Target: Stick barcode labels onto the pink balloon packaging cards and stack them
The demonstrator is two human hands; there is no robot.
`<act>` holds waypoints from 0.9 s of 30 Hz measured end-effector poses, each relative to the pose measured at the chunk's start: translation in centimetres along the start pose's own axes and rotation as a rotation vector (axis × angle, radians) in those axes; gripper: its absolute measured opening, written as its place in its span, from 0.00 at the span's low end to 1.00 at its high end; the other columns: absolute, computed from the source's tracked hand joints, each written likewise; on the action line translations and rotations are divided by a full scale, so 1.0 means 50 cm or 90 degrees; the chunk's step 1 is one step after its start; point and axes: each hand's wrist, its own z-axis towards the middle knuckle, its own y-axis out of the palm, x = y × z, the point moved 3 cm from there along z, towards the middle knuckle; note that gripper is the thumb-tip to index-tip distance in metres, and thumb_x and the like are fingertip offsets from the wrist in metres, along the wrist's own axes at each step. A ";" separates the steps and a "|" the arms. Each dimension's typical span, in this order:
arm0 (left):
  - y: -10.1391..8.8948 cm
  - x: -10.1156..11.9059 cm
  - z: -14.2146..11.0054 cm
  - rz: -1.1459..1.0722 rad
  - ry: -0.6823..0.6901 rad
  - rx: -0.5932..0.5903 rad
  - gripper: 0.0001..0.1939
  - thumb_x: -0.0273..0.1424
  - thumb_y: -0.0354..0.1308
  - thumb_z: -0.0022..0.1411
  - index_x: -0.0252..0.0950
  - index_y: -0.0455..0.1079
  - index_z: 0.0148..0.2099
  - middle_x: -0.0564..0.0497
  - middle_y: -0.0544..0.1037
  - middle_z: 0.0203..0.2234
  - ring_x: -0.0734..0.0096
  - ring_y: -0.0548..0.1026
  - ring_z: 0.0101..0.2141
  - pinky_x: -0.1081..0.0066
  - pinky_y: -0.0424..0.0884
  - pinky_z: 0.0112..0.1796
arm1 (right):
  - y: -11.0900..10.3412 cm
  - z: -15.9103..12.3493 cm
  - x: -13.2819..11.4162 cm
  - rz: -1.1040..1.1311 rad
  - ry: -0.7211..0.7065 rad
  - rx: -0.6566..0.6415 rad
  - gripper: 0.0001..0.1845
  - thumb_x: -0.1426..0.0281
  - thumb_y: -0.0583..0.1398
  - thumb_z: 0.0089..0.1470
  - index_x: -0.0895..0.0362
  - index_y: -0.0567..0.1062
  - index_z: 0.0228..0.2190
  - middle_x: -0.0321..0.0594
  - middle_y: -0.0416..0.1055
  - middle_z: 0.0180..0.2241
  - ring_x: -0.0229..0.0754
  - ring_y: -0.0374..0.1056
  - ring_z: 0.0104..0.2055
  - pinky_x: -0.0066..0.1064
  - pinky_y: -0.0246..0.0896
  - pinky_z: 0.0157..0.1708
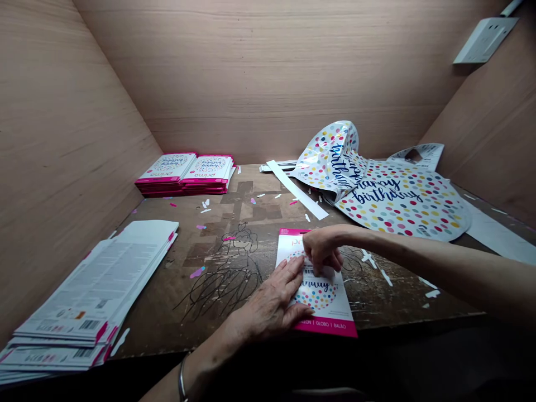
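Note:
A white and pink printed balloon package (330, 307) with coloured dots and a pink band lies on the wooden table (218, 262), right in front of me. My left hand (272, 296) rests flat on its left side, fingers spread and pressing it down. My right hand (322, 249) comes in from the right with curled fingers, their tips on the package near a barcode. Those fingertips hide whatever lies directly beneath them. A large polka-dot foil balloon (402, 198) printed "happy birthday" lies flat beyond my right hand, not touching it.
Two stacks of pink-edged balloon packages (184, 174) stand at the back left. A tall pile of printed white sheets (96, 285) lies at the front left. A white paper strip (297, 190) and scattered scraps lie on the table. Plywood walls surround three sides.

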 end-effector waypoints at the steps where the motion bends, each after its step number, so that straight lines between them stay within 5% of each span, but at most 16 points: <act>1: 0.001 -0.001 0.000 0.006 0.002 -0.004 0.33 0.44 0.45 0.62 0.24 0.52 0.61 0.32 0.49 0.61 0.57 0.44 0.61 0.56 0.49 0.58 | 0.002 -0.004 0.011 0.029 -0.005 0.027 0.11 0.71 0.64 0.40 0.65 0.69 0.19 0.38 0.67 0.13 0.41 0.67 0.17 0.33 0.67 0.20; 8: 0.009 -0.010 0.000 0.011 -0.010 -0.023 0.37 0.47 0.43 0.62 0.22 0.50 0.61 0.33 0.51 0.60 0.53 0.43 0.61 0.52 0.48 0.58 | 0.018 -0.028 0.063 0.127 -0.061 0.215 0.18 0.63 0.64 0.40 0.62 0.68 0.30 0.41 0.71 0.22 0.43 0.69 0.22 0.29 0.64 0.17; 15: 0.004 -0.006 0.001 0.017 -0.007 -0.024 0.35 0.47 0.44 0.62 0.23 0.52 0.61 0.33 0.52 0.60 0.55 0.43 0.61 0.53 0.49 0.58 | 0.031 -0.059 0.081 0.123 -0.193 0.331 0.16 0.62 0.65 0.37 0.59 0.71 0.28 0.35 0.70 0.24 0.37 0.65 0.25 0.23 0.52 0.19; 22: 0.007 -0.007 0.002 0.009 -0.012 -0.031 0.36 0.46 0.45 0.62 0.22 0.51 0.61 0.33 0.51 0.60 0.54 0.43 0.61 0.52 0.48 0.58 | 0.036 -0.053 0.080 0.073 -0.064 0.418 0.11 0.66 0.64 0.35 0.58 0.70 0.23 0.38 0.71 0.25 0.41 0.66 0.29 0.25 0.49 0.21; 27: 0.005 -0.010 -0.001 -0.032 -0.023 -0.033 0.36 0.45 0.46 0.61 0.23 0.49 0.62 0.33 0.51 0.60 0.55 0.43 0.61 0.51 0.46 0.58 | 0.051 -0.061 0.106 0.033 0.037 0.500 0.24 0.51 0.62 0.35 0.57 0.67 0.27 0.43 0.71 0.32 0.48 0.66 0.34 0.29 0.48 0.23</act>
